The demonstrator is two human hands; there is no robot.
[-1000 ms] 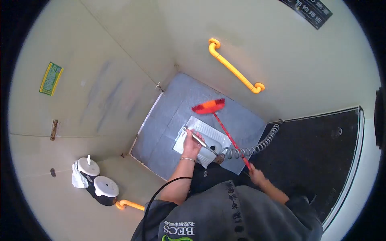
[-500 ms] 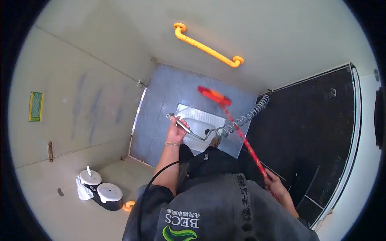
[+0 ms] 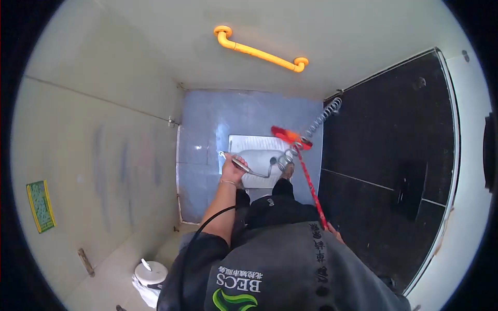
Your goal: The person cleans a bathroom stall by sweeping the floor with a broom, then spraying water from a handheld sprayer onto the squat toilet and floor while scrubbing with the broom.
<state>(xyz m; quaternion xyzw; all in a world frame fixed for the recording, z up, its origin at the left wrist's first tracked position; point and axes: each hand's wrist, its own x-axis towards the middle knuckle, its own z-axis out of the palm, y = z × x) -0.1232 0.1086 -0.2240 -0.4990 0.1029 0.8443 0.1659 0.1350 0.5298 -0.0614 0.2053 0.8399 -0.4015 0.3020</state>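
Red broom [image 3: 309, 181] observed with its bristle head above the floor area right of the white squat toilet [image 3: 249, 143]. I noted the right hand [image 3: 334, 231], partly hidden by the shirt [image 3: 290, 259], closed around its handle. Left hand [image 3: 231, 170] closed around the metal sprayer [image 3: 240, 165], over the toilet's left side; coiled hose [image 3: 320, 122] crossed near the bristles.
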